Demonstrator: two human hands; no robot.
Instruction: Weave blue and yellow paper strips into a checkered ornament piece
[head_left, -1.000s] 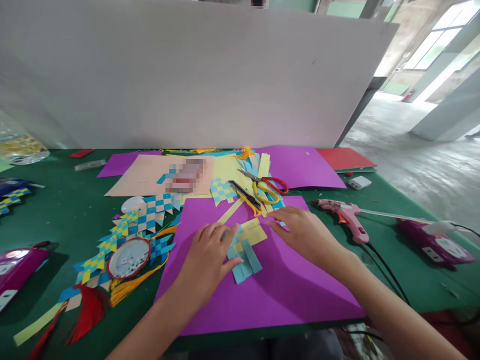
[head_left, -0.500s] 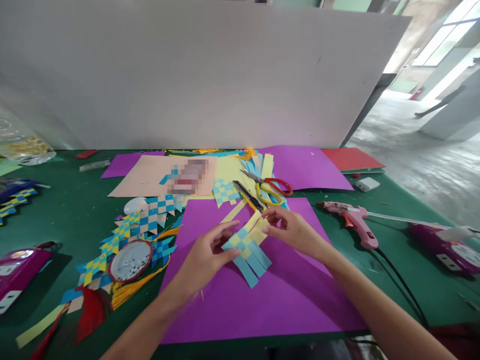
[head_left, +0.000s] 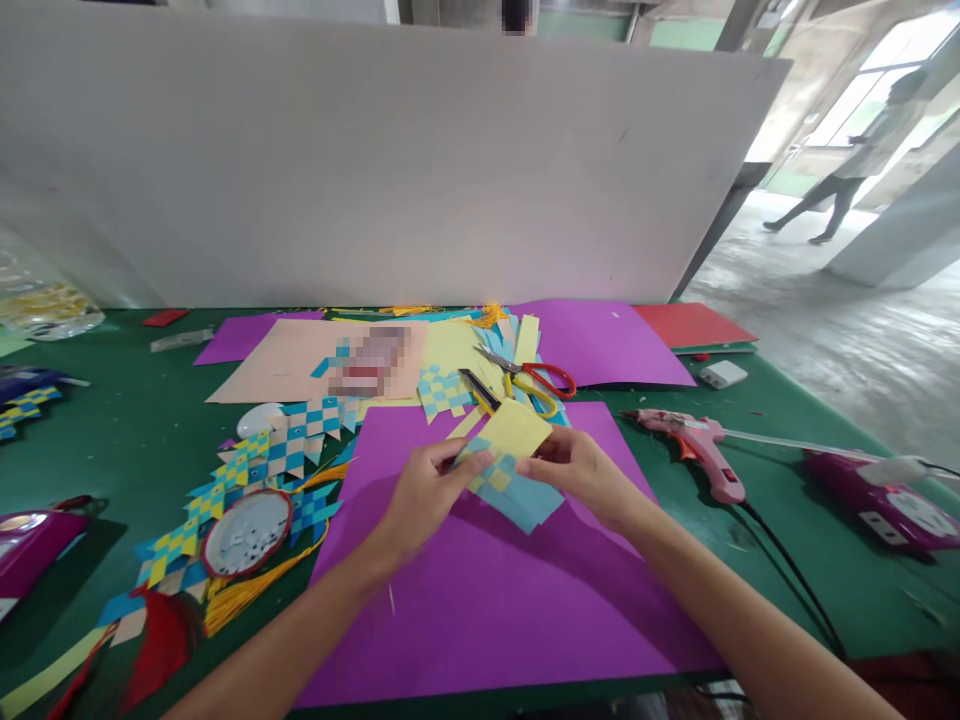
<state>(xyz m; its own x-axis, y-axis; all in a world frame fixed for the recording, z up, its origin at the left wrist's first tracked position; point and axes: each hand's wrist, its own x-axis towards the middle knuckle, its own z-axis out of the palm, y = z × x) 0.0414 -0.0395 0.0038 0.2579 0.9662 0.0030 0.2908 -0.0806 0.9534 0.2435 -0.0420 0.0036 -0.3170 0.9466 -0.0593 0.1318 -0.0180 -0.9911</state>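
Between my two hands is a woven paper piece (head_left: pixel 517 445) of yellow and light blue strips, held tilted above a purple paper sheet (head_left: pixel 480 610). My left hand (head_left: pixel 435 490) pinches its left edge, thumb on top. My right hand (head_left: pixel 577 470) grips the right edge with thumb and fingers; some fingertips are hidden behind the paper. Just beyond the piece lie a black-and-yellow cutter (head_left: pixel 478 388) and scissors with red and yellow handles (head_left: pixel 551 380). A yellow-and-blue checkered paper weave (head_left: pixel 442 392) rests left of the cutter.
A pink glue gun (head_left: pixel 697 450) with a cable lies right, near a purple power strip (head_left: pixel 862 500). On the left are woven paper fish (head_left: pixel 304 435), a round dish of small eyes (head_left: pixel 247 535) and a red tassel (head_left: pixel 159 640). A white board (head_left: pixel 375 160) stands behind; a person (head_left: pixel 862 150) walks beyond.
The woven piece has turned and lifted slightly, so its yellow part now faces up as one broad patch. My right hand has moved lower along its edge. A walking person has come into view.
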